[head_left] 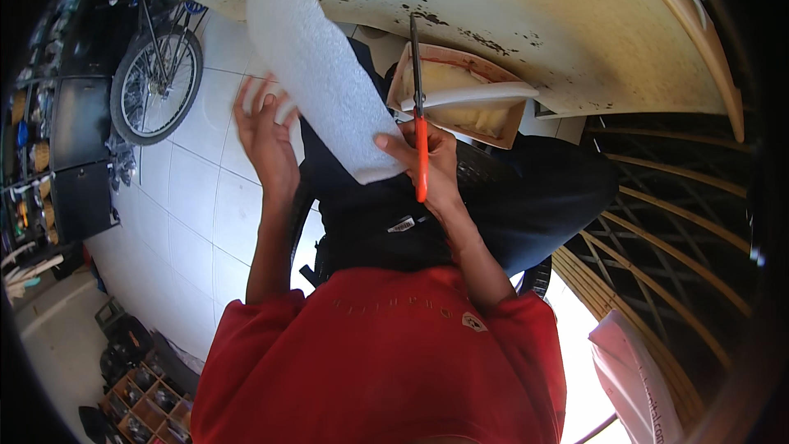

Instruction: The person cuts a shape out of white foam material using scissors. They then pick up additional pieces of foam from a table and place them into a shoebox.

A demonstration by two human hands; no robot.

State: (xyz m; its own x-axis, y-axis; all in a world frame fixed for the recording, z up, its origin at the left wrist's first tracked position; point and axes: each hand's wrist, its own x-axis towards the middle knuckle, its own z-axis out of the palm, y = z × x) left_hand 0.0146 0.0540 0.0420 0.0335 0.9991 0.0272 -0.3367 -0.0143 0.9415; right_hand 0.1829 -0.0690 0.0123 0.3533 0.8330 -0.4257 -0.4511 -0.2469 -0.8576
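A long white foam sheet (308, 57) slants up and to the left in front of me. My right hand (434, 166) pinches its lower end, thumb on top. The same hand also keeps hold of a pair of scissors with an orange handle (422, 156), the dark blades (416, 57) pointing away from me. Whether the blades are fully closed is hard to make out. Beside the sheet's left edge my left hand (271, 144) is raised with its fingers spread, slightly blurred, and nothing visible in it.
A pale, dark-spotted tabletop (509, 0) spans the far side. Near its edge sits an open cardboard box (509, 127) with a white strip (468, 95) across it. A bicycle wheel (156, 86) stands on the tiled floor (193, 189). Slatted bars (674, 214) are at right.
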